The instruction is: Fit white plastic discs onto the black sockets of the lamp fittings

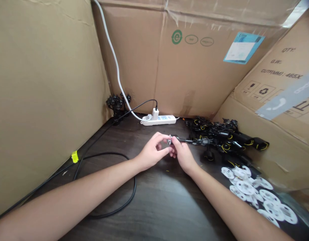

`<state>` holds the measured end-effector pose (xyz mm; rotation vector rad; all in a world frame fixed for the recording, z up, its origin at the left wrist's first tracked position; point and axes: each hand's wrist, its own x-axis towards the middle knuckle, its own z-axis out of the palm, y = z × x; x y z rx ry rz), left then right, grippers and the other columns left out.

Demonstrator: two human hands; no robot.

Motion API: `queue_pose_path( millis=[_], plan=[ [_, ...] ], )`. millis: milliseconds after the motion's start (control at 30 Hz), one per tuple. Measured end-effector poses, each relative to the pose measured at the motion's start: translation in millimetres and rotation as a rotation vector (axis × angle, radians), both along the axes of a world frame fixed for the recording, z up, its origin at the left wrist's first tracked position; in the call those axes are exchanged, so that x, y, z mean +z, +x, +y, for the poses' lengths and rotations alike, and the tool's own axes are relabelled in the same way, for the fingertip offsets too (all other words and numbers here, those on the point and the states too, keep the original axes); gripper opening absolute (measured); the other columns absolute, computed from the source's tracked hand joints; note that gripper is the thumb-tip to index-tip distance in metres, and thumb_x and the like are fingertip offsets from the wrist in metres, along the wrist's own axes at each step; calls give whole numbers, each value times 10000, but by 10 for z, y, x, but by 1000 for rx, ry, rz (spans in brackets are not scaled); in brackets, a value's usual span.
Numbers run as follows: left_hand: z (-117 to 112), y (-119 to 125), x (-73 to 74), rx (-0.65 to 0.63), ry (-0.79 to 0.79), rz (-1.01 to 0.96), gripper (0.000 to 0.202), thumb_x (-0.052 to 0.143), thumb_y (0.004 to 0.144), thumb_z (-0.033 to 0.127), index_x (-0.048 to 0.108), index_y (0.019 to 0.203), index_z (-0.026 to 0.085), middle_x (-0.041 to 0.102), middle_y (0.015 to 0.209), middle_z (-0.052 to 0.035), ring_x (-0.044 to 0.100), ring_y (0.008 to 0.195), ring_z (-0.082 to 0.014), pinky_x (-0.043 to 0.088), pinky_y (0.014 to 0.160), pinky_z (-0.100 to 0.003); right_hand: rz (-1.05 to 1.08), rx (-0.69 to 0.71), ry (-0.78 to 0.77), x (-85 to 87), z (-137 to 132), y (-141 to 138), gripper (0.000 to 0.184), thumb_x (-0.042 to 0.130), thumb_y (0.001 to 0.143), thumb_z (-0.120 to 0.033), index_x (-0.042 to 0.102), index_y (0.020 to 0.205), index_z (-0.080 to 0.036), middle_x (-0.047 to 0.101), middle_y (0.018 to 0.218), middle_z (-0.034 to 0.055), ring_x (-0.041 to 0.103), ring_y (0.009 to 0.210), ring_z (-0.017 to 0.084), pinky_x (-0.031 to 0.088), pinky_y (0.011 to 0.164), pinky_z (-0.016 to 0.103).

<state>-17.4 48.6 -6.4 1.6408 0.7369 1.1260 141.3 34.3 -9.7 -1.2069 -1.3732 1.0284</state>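
White disc [169, 140] over woodgrain surface [154, 207], cardboard [136, 67] on three sides.

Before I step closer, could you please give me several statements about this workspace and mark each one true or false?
1. The right hand holds a dark piece with a white disc at its end. True.
2. The left hand lies flat on the table. False: the left hand has its fingers at that disc.
3. A white adapter stands in the power strip. True.
4. The cable from the adapter is white. False: it is a black cable.
5. The pile of white discs is on the left. False: the pile of white discs is on the right.
6. A yellow tag is on the left. True.
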Motion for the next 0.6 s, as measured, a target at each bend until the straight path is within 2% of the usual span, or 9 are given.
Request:
queue_pose_path(
  millis=[67, 133, 300, 500, 600],
  plan=[
    [-11, -2, -1, 79, 82, 17, 240, 752, 813, 259, 690, 1035, 193, 522, 997, -14, 436, 640, -73, 387, 589, -227, 36, 82, -42, -13, -9, -12, 678, 499, 836, -834, 511, 577, -209, 498, 509, 4, 459, 474, 137, 371, 461, 262],
    [-10, -6, -7, 91, 110, 23, 166, 723, 840, 257, 673, 984, 193, 500, 990, -11, 431, 636, -74, 389, 587, -228, 57, 137, -70, -37, -8, -9, 708, 455, 854, -840, 522, 555, -202, 511, 507, 17, 459, 471, 134, 367, 458, 257],
    [-15, -13, -16, 73, 118, 45, 133, 714, 849, 259, 611, 887, 184, 493, 942, -1, 426, 628, -80, 375, 576, -231, 51, 143, -98, -76, 21, 23, 704, 462, 871, -813, 526, 529, -202, 511, 496, 21, 449, 469, 136, 360, 468, 261],
    [-33, -22, -1, 79, 152, 82, 106, 664, 874, 241, 626, 960, 192, 491, 912, 4, 423, 632, -93, 376, 602, -238, 282, 125, -203, 34, 28, 39, 539, 522, 851, -711, 555, 652, -212, 469, 500, -28, 427, 448, 135, 335, 464, 263],
    [-32, -21, -20, 80, 111, 82, 103, 605, 918, 249, 600, 1007, 199, 499, 897, 6, 437, 658, -105, 381, 630, -242, 319, 134, -230, 67, 18, 46, 528, 534, 832, -698, 532, 619, -214, 443, 477, -37, 419, 430, 130, 326, 466, 268]
  ],
)
